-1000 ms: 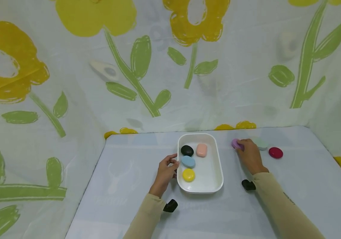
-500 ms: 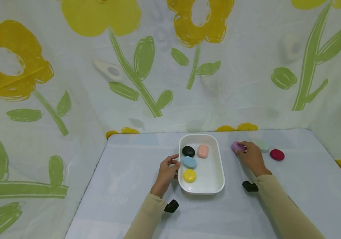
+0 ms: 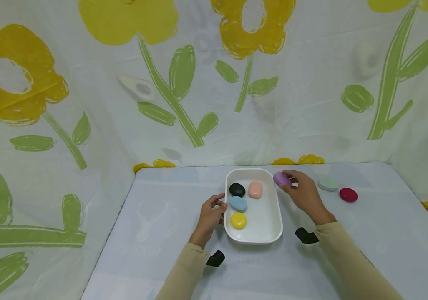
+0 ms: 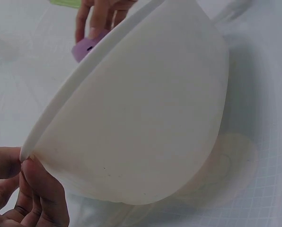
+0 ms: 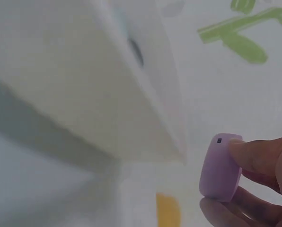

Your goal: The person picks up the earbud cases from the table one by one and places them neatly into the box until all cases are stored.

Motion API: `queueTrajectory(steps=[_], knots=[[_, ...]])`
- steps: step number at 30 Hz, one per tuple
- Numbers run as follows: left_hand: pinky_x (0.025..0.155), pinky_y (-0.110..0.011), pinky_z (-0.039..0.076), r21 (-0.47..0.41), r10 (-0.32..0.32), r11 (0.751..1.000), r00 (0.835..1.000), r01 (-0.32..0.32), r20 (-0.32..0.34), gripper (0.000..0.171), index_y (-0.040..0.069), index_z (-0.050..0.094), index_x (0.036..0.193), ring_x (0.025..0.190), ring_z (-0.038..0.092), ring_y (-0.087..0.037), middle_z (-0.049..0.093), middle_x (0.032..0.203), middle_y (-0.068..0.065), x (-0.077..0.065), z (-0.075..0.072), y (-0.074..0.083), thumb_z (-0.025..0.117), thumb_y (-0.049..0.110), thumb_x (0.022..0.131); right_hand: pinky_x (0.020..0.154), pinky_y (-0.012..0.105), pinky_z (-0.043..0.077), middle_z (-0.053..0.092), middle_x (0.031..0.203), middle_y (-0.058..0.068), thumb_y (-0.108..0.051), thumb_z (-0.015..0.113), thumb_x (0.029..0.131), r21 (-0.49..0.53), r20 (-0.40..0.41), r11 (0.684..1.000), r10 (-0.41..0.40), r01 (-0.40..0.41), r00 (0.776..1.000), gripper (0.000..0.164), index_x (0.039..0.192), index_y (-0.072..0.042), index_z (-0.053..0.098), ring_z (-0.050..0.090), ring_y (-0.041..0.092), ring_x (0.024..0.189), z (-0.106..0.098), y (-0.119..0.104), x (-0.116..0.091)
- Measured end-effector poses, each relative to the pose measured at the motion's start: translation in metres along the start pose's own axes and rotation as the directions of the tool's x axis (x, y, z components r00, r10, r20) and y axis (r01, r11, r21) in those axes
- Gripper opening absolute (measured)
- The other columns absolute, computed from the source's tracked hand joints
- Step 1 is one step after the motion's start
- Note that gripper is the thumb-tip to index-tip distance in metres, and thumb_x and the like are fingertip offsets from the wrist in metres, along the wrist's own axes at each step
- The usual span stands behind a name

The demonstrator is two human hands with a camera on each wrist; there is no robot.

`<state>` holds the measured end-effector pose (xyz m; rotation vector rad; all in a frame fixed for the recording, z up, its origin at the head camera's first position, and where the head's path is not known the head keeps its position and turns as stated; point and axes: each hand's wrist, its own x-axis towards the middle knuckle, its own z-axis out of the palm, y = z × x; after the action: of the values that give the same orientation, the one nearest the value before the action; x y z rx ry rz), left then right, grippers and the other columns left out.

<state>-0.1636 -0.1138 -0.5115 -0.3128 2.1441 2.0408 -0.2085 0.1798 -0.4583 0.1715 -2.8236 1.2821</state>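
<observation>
A white plastic tub (image 3: 260, 227) with rounded corners stands on the table. My left hand (image 3: 207, 218) is at its left side; in the left wrist view the thumb and a finger (image 4: 45, 189) pinch its rim. My right hand (image 3: 305, 196) holds a purple rounded block (image 3: 283, 178), the size of a soap bar, close by the tub's far right rim. In the right wrist view the purple block (image 5: 220, 165) shows a small dark mark. Inside the tub lie a black oval piece (image 3: 237, 190), a pink block (image 3: 255, 189), a light blue oval (image 3: 238, 203) and a yellow round piece (image 3: 238, 220).
To the right of my right hand, a pale green oval piece (image 3: 328, 183) and a red oval piece (image 3: 348, 194) lie on the table (image 3: 161, 258). A white curtain (image 3: 304, 125) with printed flowers stands behind the table and along its sides.
My right hand has lifted the purple block off the table and carried it left to the tub's rim. The left hand keeps its place at the tub.
</observation>
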Motion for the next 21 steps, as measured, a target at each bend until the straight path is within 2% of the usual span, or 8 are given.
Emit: queueTrajectory(steps=[7,13,21], knots=[[0.054,-0.024,0.053,0.007,-0.005,1.0,1.0,0.005,-0.001,0.039,0.006,0.063,0.144,0.065,0.053,-0.017,0.059,0.11,-0.01,0.0,0.001,0.001,0.065,0.008,0.105,0.101,0.055,0.056,0.06,0.138,0.028,-0.002,0.075,0.097,0.001,0.052,0.997,-0.075,0.075,0.996,0.052,0.145,0.007,0.056,0.061,0.045,0.122,0.012,-0.026,-0.002],[0.056,-0.024,0.054,0.013,-0.026,1.0,1.0,0.026,-0.007,0.039,0.009,0.064,0.144,0.065,0.053,-0.017,0.059,0.11,-0.01,0.001,0.0,0.001,0.065,0.008,0.105,0.095,0.053,0.06,0.066,0.128,0.027,-0.001,0.078,0.095,-0.036,0.135,0.991,-0.12,0.126,0.984,0.044,0.135,0.011,0.064,0.066,0.043,0.112,0.02,-0.038,-0.002],[0.055,-0.023,0.053,0.011,-0.024,1.0,1.0,0.024,-0.006,0.04,0.007,0.062,0.145,0.066,0.054,-0.016,0.06,0.111,-0.01,0.0,0.001,0.002,0.065,0.009,0.105,0.087,0.044,0.061,0.07,0.113,0.017,-0.001,0.078,0.094,-0.124,0.293,0.983,-0.096,0.137,0.951,0.038,0.13,0.008,0.07,0.063,0.029,0.096,0.03,-0.043,0.001]])
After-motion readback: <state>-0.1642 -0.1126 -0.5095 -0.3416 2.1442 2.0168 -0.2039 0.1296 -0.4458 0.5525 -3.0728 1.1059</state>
